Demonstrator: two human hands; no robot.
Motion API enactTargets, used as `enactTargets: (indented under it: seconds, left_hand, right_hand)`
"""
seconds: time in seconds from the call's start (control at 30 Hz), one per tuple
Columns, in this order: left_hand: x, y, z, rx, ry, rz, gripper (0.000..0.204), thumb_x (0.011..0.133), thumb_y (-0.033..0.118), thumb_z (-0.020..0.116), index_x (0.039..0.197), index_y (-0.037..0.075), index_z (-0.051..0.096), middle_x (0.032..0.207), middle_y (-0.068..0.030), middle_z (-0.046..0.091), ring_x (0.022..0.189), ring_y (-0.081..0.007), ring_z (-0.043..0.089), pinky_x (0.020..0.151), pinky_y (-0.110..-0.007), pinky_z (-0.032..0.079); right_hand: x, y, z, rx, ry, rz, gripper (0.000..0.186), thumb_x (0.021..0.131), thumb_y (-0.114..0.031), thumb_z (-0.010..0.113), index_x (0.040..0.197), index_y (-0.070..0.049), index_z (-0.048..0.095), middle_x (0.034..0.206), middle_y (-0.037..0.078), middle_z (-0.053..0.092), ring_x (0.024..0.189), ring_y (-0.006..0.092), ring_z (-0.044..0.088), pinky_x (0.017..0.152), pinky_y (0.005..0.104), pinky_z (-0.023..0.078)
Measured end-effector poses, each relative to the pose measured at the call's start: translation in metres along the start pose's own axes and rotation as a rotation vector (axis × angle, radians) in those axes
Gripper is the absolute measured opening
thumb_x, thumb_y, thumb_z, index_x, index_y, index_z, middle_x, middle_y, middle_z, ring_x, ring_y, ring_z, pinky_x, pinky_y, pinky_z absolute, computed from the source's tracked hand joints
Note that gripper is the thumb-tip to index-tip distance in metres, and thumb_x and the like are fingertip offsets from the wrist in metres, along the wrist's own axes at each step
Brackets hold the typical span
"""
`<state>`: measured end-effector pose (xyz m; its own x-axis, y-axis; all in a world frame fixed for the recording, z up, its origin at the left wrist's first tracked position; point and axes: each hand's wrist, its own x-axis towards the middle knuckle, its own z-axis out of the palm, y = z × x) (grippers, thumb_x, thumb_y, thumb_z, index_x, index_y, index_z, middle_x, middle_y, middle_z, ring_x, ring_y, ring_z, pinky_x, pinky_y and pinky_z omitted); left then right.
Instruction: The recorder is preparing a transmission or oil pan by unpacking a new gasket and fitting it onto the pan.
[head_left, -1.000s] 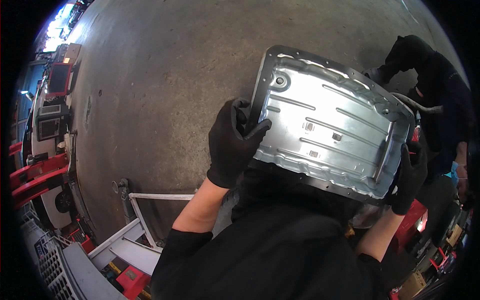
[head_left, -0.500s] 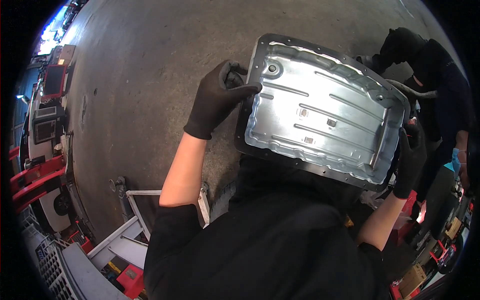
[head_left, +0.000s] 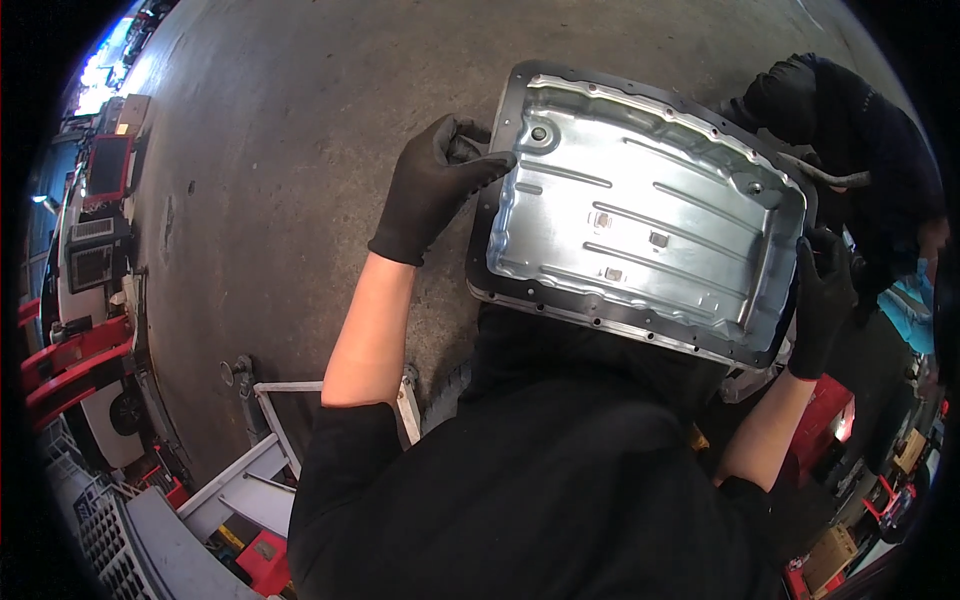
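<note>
A shallow silver metal pan point(head_left: 690, 260), with stamped ribs and a drain hole, is held up in front of me, its inside facing the camera. A black gasket point(head_left: 500, 135) with bolt holes runs round its flange. My left hand point(head_left: 430, 190), in a black glove, grips the pan's upper left edge, thumb over the gasket and fingers curled. My right hand point(head_left: 822, 300), also gloved, grips the right edge, its fingers partly hidden in shadow.
A person point(head_left: 855, 150) in dark clothing crouches at the right, beside a curved pipe point(head_left: 852, 178). A pale metal frame point(head_left: 235, 475) and red tray point(head_left: 263, 565) are lower left. Vehicles and red equipment point(head_left: 75, 365) line the left, over a concrete floor point(head_left: 300, 150).
Both hands have moved the pan upward and a little left in the view. My left forearm shows more fully. The other person has shifted, and something light blue shows more at their side.
</note>
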<state>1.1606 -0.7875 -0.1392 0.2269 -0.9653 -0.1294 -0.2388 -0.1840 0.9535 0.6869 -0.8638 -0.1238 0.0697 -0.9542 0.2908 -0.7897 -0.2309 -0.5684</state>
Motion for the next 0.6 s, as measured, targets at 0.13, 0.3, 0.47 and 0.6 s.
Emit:
enactTargets:
  seconds: [0.13,0.3,0.47,0.6]
  left_hand:
    - [-0.012,0.003,0.004,-0.041,0.005,-0.091,0.043,0.082,0.022,0.085,0.113,-0.002,0.067,0.073,-0.0004,0.066,0.065,-0.007,0.058,0.061,-0.023,0.042]
    - [-0.014,0.004,0.001,-0.03,0.0,-0.06,0.038,0.088,0.024,0.079,0.114,0.0,0.068,0.076,0.0008,0.065,0.067,-0.0074,0.057,0.063,-0.023,0.042]
    - [0.023,0.007,0.006,-0.082,0.074,0.001,0.039,0.092,0.036,0.073,0.113,0.003,0.071,0.083,0.0011,0.065,0.073,-0.0068,0.057,0.066,-0.022,0.041]
    - [0.055,0.013,0.006,0.078,-0.015,0.11,0.039,0.089,0.03,0.077,0.114,0.0,0.072,0.084,0.0004,0.068,0.073,-0.0078,0.058,0.066,-0.023,0.042]
  right_hand:
    - [-0.008,-0.008,-0.001,-0.067,0.006,0.059,0.022,0.095,-0.014,0.073,0.114,-0.004,0.069,0.107,0.007,0.073,0.097,0.0135,0.07,0.083,0.0288,0.055]
    - [-0.01,-0.014,-0.007,-0.162,0.025,0.004,0.028,0.095,-0.018,0.073,0.12,-0.006,0.069,0.11,0.008,0.074,0.099,0.0153,0.071,0.086,0.0306,0.055]
    - [0.014,-0.004,-0.007,-0.09,-0.021,0.114,0.032,0.094,-0.022,0.073,0.119,-0.003,0.071,0.108,0.013,0.075,0.096,0.0186,0.072,0.086,0.0319,0.054]
    - [0.025,-0.002,-0.012,-0.002,-0.082,0.088,0.031,0.092,-0.022,0.073,0.114,0.0,0.071,0.102,0.014,0.076,0.092,0.0218,0.073,0.085,0.0324,0.054]
